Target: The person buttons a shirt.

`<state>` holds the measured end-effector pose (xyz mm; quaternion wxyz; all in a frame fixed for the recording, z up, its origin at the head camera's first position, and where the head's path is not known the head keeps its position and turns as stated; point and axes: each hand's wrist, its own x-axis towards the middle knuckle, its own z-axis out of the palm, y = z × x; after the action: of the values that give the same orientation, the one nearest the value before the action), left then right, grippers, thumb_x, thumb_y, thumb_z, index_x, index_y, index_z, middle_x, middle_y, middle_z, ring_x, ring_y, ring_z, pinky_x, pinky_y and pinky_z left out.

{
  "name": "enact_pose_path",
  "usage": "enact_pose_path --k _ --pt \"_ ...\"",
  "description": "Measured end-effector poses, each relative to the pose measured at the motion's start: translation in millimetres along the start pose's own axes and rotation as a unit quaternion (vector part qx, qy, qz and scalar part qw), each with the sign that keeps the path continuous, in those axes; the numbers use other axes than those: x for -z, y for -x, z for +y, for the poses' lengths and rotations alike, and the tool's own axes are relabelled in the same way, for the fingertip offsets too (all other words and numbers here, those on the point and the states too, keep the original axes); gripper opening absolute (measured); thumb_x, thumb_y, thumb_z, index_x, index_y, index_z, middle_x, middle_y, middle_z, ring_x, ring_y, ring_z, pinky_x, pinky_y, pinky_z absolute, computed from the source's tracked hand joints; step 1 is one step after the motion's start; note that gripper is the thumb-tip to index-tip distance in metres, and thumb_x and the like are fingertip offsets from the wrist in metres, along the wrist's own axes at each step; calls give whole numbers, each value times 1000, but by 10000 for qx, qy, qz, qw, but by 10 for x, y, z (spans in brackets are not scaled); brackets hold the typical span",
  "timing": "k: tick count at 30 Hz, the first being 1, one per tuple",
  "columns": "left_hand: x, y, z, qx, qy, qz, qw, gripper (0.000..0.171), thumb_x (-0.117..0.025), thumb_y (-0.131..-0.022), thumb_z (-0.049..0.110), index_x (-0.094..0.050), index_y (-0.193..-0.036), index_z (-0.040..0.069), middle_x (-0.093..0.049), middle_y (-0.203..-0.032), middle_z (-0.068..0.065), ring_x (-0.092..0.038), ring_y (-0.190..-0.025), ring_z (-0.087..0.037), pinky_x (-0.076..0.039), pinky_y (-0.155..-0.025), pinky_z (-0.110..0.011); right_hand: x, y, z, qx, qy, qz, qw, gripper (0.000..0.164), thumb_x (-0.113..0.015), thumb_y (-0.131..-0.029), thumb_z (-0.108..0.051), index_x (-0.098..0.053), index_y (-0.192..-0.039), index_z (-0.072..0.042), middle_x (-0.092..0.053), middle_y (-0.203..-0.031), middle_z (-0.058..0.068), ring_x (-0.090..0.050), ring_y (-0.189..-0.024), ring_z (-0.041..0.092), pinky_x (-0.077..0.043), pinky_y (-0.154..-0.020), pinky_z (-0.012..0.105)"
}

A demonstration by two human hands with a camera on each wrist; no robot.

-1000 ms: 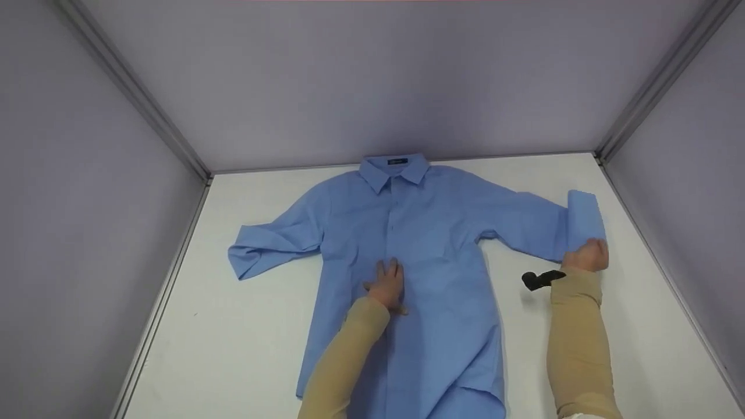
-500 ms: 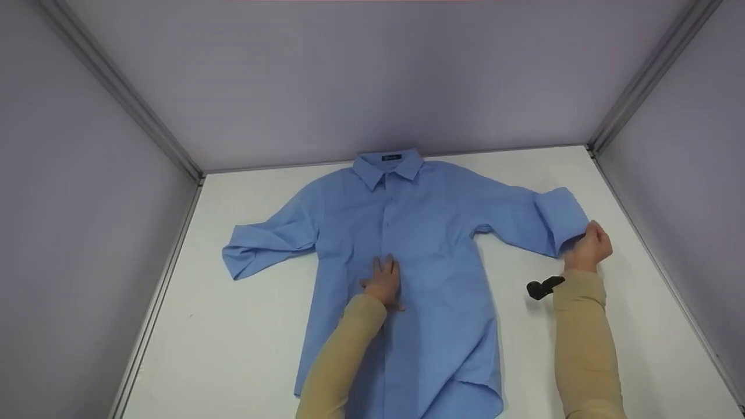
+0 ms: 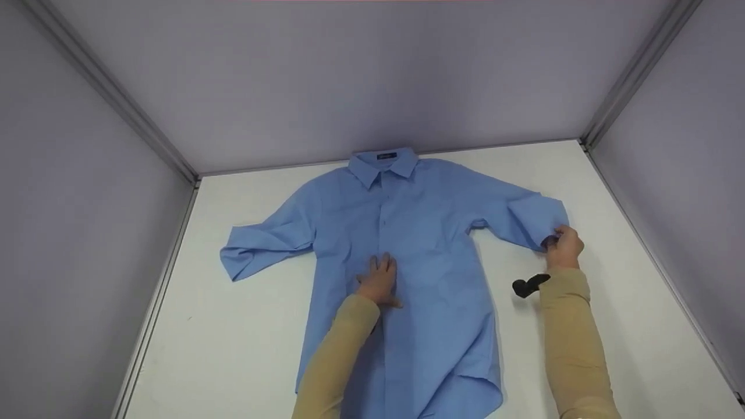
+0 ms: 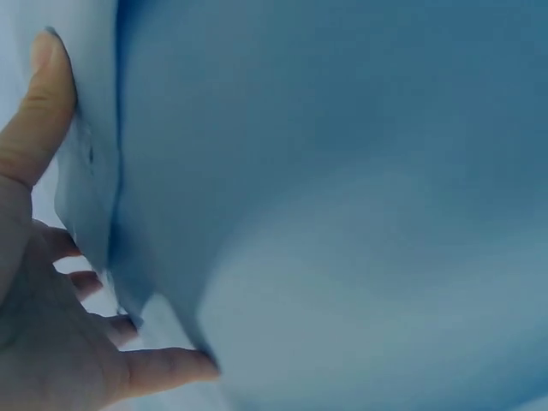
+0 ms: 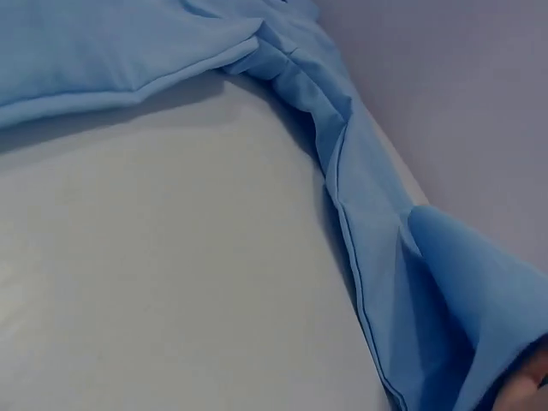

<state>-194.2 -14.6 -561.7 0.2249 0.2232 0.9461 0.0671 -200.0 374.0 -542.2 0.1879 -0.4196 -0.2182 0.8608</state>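
Observation:
A blue button-up shirt (image 3: 430, 267) lies front up, its collar (image 3: 383, 169) toward the back wall. My left hand (image 3: 378, 282) rests on the placket at mid-chest with fingers spread; in the left wrist view the fingers of that hand (image 4: 43, 325) touch the cloth. At the right, my right hand (image 3: 564, 247) pinches the folded-back end of the right-side sleeve (image 3: 535, 215), which is lifted a little. The right wrist view shows this sleeve fold (image 5: 479, 274) raised off the layer beneath, with only some fingers (image 5: 522, 390) in the corner.
The left-side sleeve (image 3: 265, 247) is folded back and crumpled. A white table (image 3: 221, 349) bears the shirt, enclosed by grey panels (image 3: 378, 75) at the back and both sides. Black camera hardware (image 3: 529, 285) sticks out from the right wrist.
My right hand has moved left toward the shirt's body, drawing the sleeve's folded end inward, so the sleeve reaches less far right. My left hand stays on the chest.

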Motion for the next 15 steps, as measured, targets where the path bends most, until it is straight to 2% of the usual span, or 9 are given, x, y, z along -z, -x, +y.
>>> enact_pose_path --k 3,5,6,8,9,11,13,15 --pt "24 7 -91 -174 410 104 9990 91 -73 -67 44 -30 -136 5 -19 -143 -14 -14 -129 -35 -30 -87 -60 8 -10 9 718 261 501 9958 26 -48 -85 -1 -46 -111 -2 -37 -120 1 -32 -110 11 -33 -85 19" --pt "59 2 -200 -325 979 320 9942 78 -71 -71 40 -39 -130 1 -31 -136 -18 -26 -125 -34 -32 -90 -53 29 -16 -4 882 280 523 9943 32 -45 -87 -1 -45 -119 -4 -36 -126 2 -32 -114 12 -29 -90 20" --pt "66 -7 -284 -438 1258 534 9896 71 -70 -73 39 -44 -125 -1 -37 -131 -19 -33 -121 -34 -33 -90 -49 38 -13 -10 887 328 481 9944 38 -43 -88 0 -41 -125 -7 -34 -130 2 -30 -117 13 -27 -92 21" --pt "91 -12 -476 -505 1762 1008 9779 60 -66 -77 38 -50 -117 -4 -46 -121 -21 -42 -112 -33 -35 -91 -42 52 -3 -26 676 540 274 9959 53 -36 -90 1 -24 -138 -18 -21 -139 0 -22 -121 14 -22 -97 27" --pt "36 -63 -639 -621 1968 1461 9675 56 -63 -79 39 -52 -113 -3 -49 -115 -19 -47 -106 -30 -36 -90 -37 54 5 -34 572 679 151 9959 59 -33 -90 2 -15 -141 -22 -13 -142 -1 -16 -124 12 -19 -98 27" --pt "54 -41 -863 -396 2146 2064 9538 51 -63 -80 36 -54 -110 -4 -50 -110 -19 -48 -103 -32 -36 -89 -37 58 16 -42 374 879 -96 9954 68 -28 -88 5 -1 -141 -28 -1 -144 -4 -8 -125 9 -16 -99 27" --pt "87 22 -1044 74 2148 2573 9421 48 -65 -79 33 -54 -109 -3 -48 -111 -20 -46 -105 -33 -37 -88 -40 56 20 -42 353 1067 -172 9935 70 -27 -85 8 1 -141 -25 -1 -143 -4 -8 -123 8 -19 -96 23" --pt "136 95 -1180 557 2116 2801 9347 47 -67 -78 27 -52 -110 -4 -45 -116 -22 -43 -108 -35 -37 -87 -45 57 23 -33 405 1207 -201 9917 72 -25 -81 12 -2 -141 -19 -4 -142 -4 -11 -119 6 -22 -90 18"
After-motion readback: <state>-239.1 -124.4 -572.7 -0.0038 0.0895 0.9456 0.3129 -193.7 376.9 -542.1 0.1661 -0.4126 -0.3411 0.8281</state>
